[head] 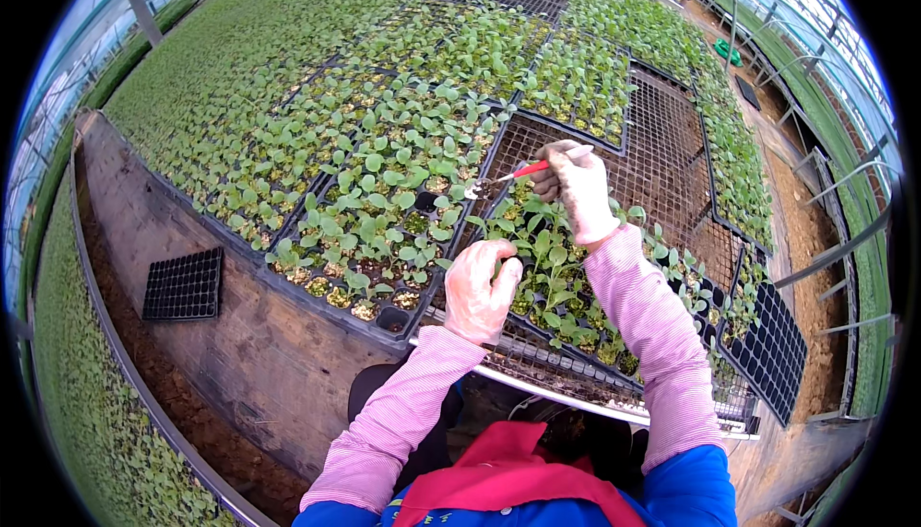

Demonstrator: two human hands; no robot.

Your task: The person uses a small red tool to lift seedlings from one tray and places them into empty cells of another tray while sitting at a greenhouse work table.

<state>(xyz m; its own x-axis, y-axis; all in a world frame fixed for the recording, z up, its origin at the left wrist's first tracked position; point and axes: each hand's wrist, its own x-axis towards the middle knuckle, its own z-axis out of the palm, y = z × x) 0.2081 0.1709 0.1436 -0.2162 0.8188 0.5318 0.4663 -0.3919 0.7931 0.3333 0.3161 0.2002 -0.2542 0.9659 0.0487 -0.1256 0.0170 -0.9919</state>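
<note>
My right hand (573,185), in a thin soiled glove, grips a small tool (529,169) with a red and white handle. Its pale, soil-smeared tip points left, above the edge of a black plug tray of leafy seedlings (388,196). My left hand (483,286), gloved too, is curled with thumb and forefinger close together, beside a second tray of seedlings (550,261). Whether anything is pinched in its fingers is hidden. In the left tray, one dark cell (427,201) and a corner cell (393,320) have no plant.
Wire-mesh bench top (665,138) shows between the trays. An empty black plug tray (183,284) lies on the ground cover at left; another (768,354) leans at the bench's right end. A white bench rail (561,390) runs before me. People work at the far end.
</note>
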